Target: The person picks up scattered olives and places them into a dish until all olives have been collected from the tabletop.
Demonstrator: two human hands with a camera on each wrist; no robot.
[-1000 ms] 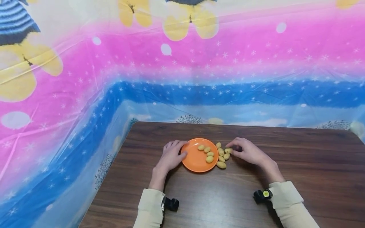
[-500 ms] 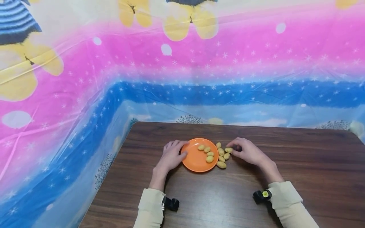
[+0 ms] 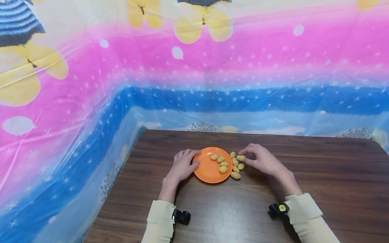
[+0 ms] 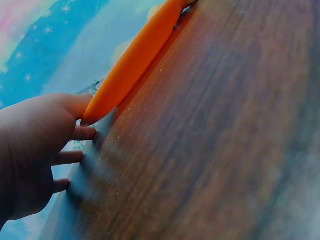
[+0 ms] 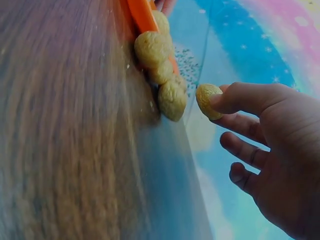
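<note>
An orange plate [image 3: 209,175] carries several small wrinkled yellow potatoes [image 3: 223,169]. My left hand [image 3: 182,166] holds the plate's left rim, thumb nearer me and index finger toward the far side; in the left wrist view the other fingers are spread beside the rim. My right hand [image 3: 265,161] pinches one small potato [image 5: 207,101] between thumb and index finger, its other fingers loosely bent. That potato hangs apart from the loose potatoes [image 3: 235,175] gathered along the plate's right edge on the table.
The dark wooden table [image 3: 212,216] ends at a far edge close behind the plate. A pink and blue patterned cloth [image 3: 243,98] hangs behind it and along the left. Black cameras [image 3: 183,217] are strapped to both wrists.
My right hand has raised the pinched potato slightly and shifted it a little left, toward the plate. My left hand and the plate have stayed put.
</note>
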